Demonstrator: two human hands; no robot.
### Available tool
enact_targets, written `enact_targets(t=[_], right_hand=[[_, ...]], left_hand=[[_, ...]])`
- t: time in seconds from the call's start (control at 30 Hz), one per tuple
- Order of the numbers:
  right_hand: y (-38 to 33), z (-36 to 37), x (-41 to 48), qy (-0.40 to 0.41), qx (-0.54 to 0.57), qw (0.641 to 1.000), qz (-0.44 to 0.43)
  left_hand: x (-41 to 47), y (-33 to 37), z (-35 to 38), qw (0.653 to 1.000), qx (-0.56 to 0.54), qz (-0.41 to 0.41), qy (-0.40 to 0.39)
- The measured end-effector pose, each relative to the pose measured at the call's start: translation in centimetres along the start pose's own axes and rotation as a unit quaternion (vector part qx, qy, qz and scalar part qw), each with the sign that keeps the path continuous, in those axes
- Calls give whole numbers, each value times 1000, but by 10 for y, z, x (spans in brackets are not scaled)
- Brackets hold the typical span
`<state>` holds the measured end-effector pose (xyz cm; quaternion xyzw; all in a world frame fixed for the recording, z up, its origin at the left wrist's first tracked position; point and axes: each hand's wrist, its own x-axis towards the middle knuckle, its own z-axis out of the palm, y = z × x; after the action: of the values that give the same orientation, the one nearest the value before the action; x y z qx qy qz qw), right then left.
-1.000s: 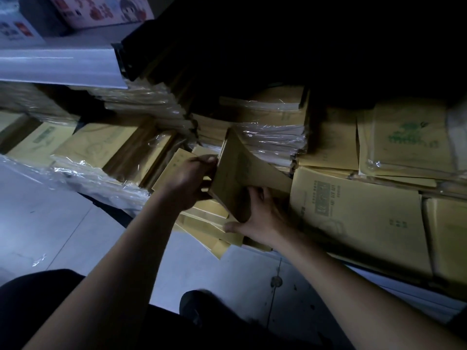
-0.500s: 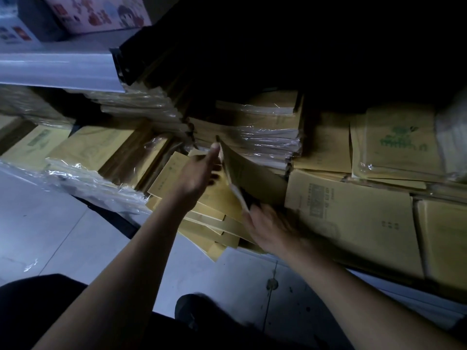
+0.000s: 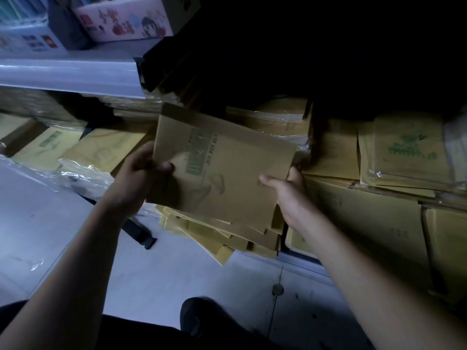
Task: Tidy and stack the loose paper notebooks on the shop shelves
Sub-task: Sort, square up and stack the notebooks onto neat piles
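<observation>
Fingers (image 3: 142, 157) of the left hand (image 3: 136, 183) curl round the left edge of the kraft notebook (image 3: 222, 170), thumb pressed on the cover. The right hand (image 3: 290, 198) clamps the lower right corner, thumb on top, other fingers underneath and mostly hidden. Both hands grasp the same notebook, neither free. Can't tell if it is one notebook or a thin bunch, the edge is too dark.

Notebook is held in the air, cover up, tilted, above the loose pile (image 3: 227, 236), which sits fanned out at the front of what looks like the lowest shelf, corners overhanging the floor (image 3: 151, 279). Wrapped stack (image 3: 278, 122) behind it, big kraft pads (image 3: 366, 223) just to the right, plastic-wrapped bundles (image 3: 83, 170) to the left, upper shelf edge (image 3: 70, 77) above.

Step in hand, as I read it: squaring this notebook and setting it onto a neat stack. To do it well:
- Use both hands so the cover doesn't bend.
- Turn it until its edges run parallel to the shelf front.
- Lower it flat, not corner-first, then slide it against a neighbour to align.

Fanned pile below probably needs squaring first, or the new one may slide off. Light is poor, so align by touch along the spine.
</observation>
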<state>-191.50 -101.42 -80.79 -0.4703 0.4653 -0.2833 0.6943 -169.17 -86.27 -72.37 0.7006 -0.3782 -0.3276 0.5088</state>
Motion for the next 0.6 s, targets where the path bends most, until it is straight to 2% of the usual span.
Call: enact_targets(t=[0.1, 0.17, 0.33, 0.47, 0.53, 0.6], right_hand=[[-19, 4, -6, 19, -30, 993, -112], [-24, 6, -6, 30, -70, 985, -155], [15, 2, -4, -43, -161, 984, -68], [-5, -9, -11, -27, -176, 980, -90], [-22, -31, -11, -54, -177, 981, -56], [-33, -64, -13, -92, -209, 972, 49]], left_hand=[[1, -10, -9, 998, -19, 33, 55], [2, -15, -6, 997, -27, 20, 71], [-3, -37, 13, 997, -14, -43, 65], [2, -18, 19, 998, -4, -35, 58], [11, -7, 20, 999, -3, -39, 6], [20, -1, 27, 991, 10, -96, -92]])
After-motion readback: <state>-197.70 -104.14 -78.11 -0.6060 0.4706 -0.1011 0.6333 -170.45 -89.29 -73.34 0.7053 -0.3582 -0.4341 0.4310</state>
